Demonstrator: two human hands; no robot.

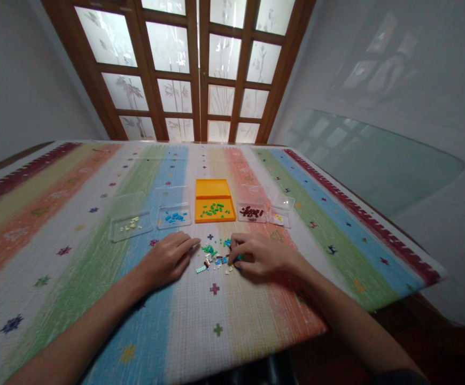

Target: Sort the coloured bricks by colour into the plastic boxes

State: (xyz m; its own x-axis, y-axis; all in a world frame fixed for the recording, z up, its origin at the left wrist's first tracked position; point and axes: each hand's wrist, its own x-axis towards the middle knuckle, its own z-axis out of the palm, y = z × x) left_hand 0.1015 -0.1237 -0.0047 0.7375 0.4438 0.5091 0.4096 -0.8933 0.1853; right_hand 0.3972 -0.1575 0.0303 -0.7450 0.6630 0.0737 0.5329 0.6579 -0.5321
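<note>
Orange box (211,187) stands open on the striped tablecloth (192,331), lid folded back on the far side, green pieces (216,208) scattered in its near half.

Loose heap of small bricks (214,258): on the cloth, nearer the wearer than the orange box and apart from it. Green, blue, brown and pale bits mixed; a pale teal studded plate (202,269) lies at the heap's near edge.

Left hand (172,256): near side of the orange box and to its left, down by the cloth. Half open, fingers loosely bent, index finger stretched toward the heap. Nothing seen in its grasp; underside hidden.

Right hand (258,252): near side of the orange box and to its right, over the heap's right edge. Fingers curled, thumb and index drawn close together above some pieces. Cannot tell whether a brick is pinched.

Just left of the orange box: clear box (162,223) with blue pieces (172,218). Farther left, a shallow clear tray (146,222) with pale pieces (135,220).

Just right of the orange box: clear container (252,218) of brown pieces (252,211). Farther right, a smaller clear case, yellow bits (278,217) inside.

Well beyond the orange box: wood-framed glass doors (199,80).
</note>
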